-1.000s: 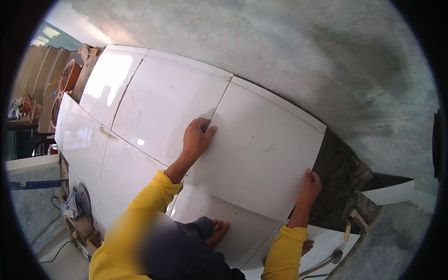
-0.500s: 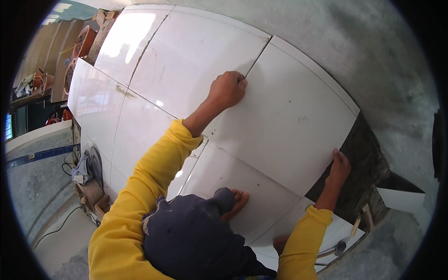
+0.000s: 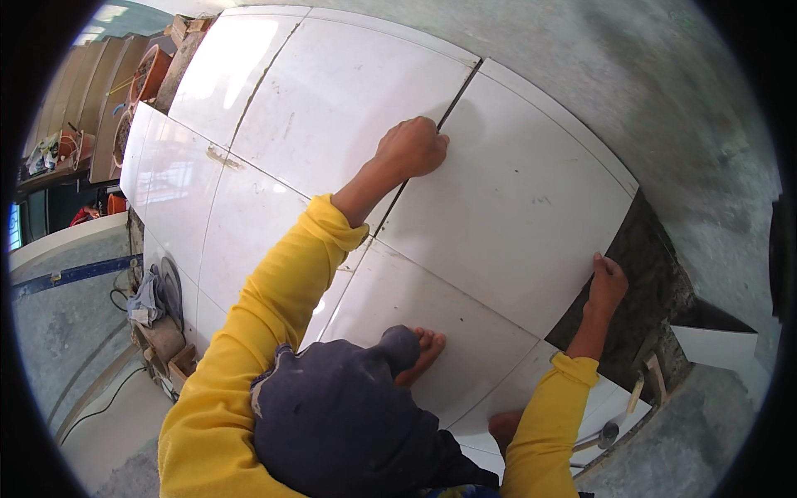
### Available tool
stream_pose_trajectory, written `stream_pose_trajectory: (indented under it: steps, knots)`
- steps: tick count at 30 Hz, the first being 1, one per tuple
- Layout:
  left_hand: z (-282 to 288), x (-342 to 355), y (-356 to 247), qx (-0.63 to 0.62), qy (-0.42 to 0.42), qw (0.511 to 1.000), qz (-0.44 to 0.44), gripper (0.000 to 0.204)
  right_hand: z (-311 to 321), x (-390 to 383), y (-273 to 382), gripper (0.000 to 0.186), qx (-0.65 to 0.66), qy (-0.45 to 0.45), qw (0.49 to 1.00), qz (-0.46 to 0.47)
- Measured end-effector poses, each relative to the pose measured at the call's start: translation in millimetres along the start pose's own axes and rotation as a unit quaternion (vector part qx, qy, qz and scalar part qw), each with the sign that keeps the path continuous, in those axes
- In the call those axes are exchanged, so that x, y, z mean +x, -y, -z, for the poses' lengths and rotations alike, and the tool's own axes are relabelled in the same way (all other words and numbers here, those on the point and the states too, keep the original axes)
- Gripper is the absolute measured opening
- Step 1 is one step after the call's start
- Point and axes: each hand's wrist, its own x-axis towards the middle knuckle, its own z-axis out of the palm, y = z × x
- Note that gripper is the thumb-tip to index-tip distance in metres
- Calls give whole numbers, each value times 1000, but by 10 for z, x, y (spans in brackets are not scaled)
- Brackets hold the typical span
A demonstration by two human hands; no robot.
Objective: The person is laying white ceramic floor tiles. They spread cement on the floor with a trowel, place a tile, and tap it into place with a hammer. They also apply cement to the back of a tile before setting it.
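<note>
A large white floor tile [image 3: 506,191] lies between my hands, with a dark open gap along its left edge. My left hand [image 3: 413,148] is a closed fist over that gap; what its fingers grip underneath is hidden. At the tile's right edge my right hand [image 3: 608,280] pinches the rim between thumb and fingers. Beyond that edge shows a patch of dark grey bedding [image 3: 639,270]. The tile's near edge meets another white tile [image 3: 452,332], on which a bare foot [image 3: 425,355] rests.
A grey wall [image 3: 606,50] runs along the far and right sides. On the right are a hammer [image 3: 608,433] and a white tile offcut [image 3: 716,347]. Plant pots [image 3: 149,76] stand far left; a blue straight bar [image 3: 75,276] and a grey rag [image 3: 145,300] lie nearer. Dark blue cloth [image 3: 332,415] hides the lower middle.
The gap along the tile's left edge has widened, and the tile has shifted slightly. Both hands have moved a little with it, the right one slightly farther away.
</note>
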Motion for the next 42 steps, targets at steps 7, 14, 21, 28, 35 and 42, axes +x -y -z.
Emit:
stream_pose_trajectory:
  steps: [7, 14, 21, 28, 35, 42]
  knots:
    - [26, -65, -17, 51, -32, 998, -20, 45, -10, -21, 33, 35, -41, 0, 999, 4]
    - [709, -433, -362, 27, -124, 991, -38, 42, -10, -72, 98, 34, -66, 10, 998, 8]
    - [-17, -255, 448, 10, -50, 996, -78, 57, -15, 115, -159, 38, -148, 13, 986, 76]
    - [-210, -498, 40, 116, -75, 988, -67, 60, 62, -105, 330, 26, -71, 12, 997, 0]
    - [-309, -536, 103, 117, -118, 984, -57, 63, -5, -90, 305, 28, -71, 2, 997, 9]
    - [-316, -566, 71, 108, -113, 987, -46, 62, 12, -104, 426, 27, -66, 18, 998, -11]
